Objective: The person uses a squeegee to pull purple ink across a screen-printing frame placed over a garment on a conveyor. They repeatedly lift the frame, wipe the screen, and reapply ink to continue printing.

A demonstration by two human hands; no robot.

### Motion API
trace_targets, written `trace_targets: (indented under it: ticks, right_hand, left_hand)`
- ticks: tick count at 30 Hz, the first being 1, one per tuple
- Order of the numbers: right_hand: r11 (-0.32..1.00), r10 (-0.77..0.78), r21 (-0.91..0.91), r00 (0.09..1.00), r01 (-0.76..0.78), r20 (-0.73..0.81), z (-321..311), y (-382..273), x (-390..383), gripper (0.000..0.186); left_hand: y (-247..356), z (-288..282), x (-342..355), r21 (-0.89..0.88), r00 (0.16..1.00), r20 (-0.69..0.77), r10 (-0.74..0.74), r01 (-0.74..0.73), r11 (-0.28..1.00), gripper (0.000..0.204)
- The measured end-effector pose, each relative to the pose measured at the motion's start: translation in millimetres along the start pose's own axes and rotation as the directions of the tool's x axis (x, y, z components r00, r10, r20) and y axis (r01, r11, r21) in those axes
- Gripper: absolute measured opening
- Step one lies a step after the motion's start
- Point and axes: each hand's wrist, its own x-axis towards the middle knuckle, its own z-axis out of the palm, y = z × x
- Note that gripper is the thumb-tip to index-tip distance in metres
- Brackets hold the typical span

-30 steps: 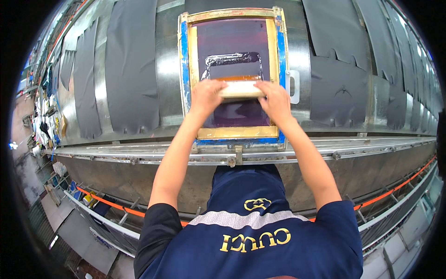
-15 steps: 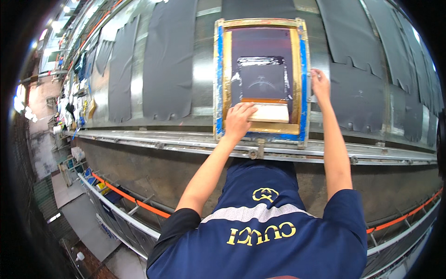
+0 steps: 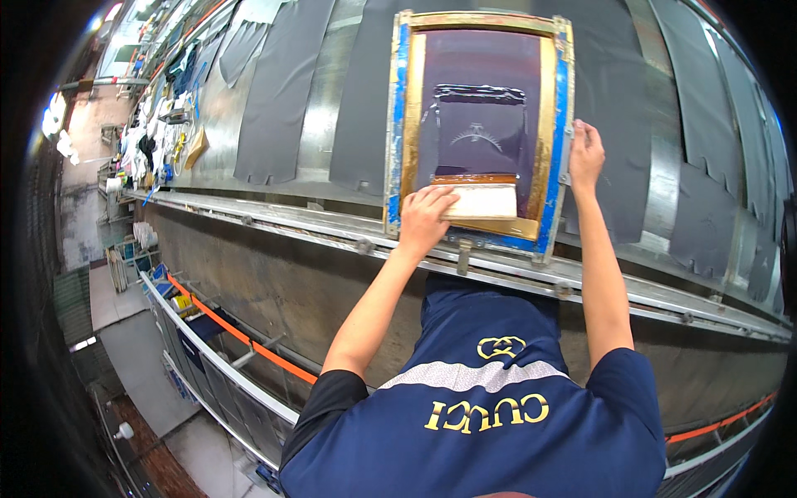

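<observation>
A screen-printing frame (image 3: 564, 100), with blue tape along its sides, lies over the long table in front of me. On its dark mesh (image 3: 486, 62) show a glossy dark rectangle of ink and a pale arc-shaped design. A squeegee (image 3: 486, 201) with a pale wooden handle and a brown blade rests across the near end of the mesh. My left hand (image 3: 425, 217) is closed over the left end of that handle. My right hand (image 3: 586, 153) has its fingers closed on the right edge of the frame; its fingertips are partly hidden.
Dark grey sheets (image 3: 278, 100) lie on the metal table either side of the frame. A metal rail (image 3: 290, 226) runs along the table's near edge, against my body. Cloths and tools (image 3: 158, 137) are piled at the far left. Behind me stands a railing with an orange strip (image 3: 249, 336).
The frame, with squeegee and both hands on it, has shifted left along the rail past the grey sheets. My view has turned slightly. Both hands keep their holds.
</observation>
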Motion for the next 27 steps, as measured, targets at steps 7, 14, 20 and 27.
trace_targets:
  ticks: [7,14,20,27]
  right_hand:
    - [0.997,0.046,-0.059,0.999,-0.046,0.012,121.0,-61.3,-75.8,0.038]
    - [0.991,-0.091,-0.103,0.995,0.088,-0.028,155.8,-60.8,-91.3,0.035]
    - [0.969,0.117,-0.230,0.987,-0.090,0.106,149.8,-59.2,-90.1,0.039]
    - [0.628,-0.437,-0.423,0.746,0.653,0.503,152.8,-157.3,-103.3,0.047]
  left_hand:
    - [-138.3,-68.5,-23.4,0.052,1.000,0.010,0.029,-0.030,0.998,0.055]
    - [-185.6,-82.7,-51.2,0.046,0.990,0.021,0.137,-0.138,0.989,0.059]
    - [-192.4,-73.1,-55.2,0.035,0.984,0.023,0.177,-0.178,0.983,0.057]
    - [-221.3,-59.7,99.1,-0.014,0.990,-0.067,0.126,-0.127,0.992,0.048]
